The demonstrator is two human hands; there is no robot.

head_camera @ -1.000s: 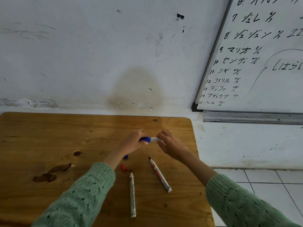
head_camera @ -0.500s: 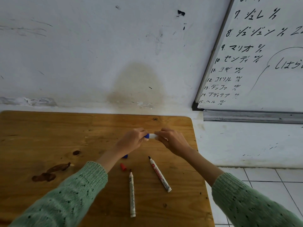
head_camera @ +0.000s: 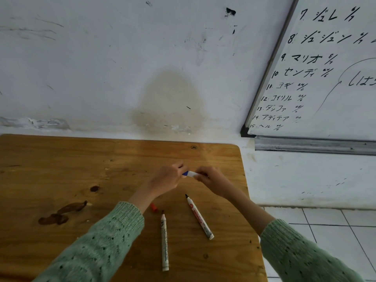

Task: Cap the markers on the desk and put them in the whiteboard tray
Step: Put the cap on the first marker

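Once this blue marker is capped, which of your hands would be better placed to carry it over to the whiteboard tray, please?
Probably the right hand. It already grips the blue marker by its barrel, and the whiteboard tray is mounted off the desk's right side. The left hand only pinches the cap end and would have to cross over.

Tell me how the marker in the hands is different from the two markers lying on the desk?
The held marker is up off the desk, gripped at both ends by the left hand and right hand; the two loose markers lie flat, untouched. The held marker shows blue at its left end; the loose markers have bare dark tips. All three have white barrels.
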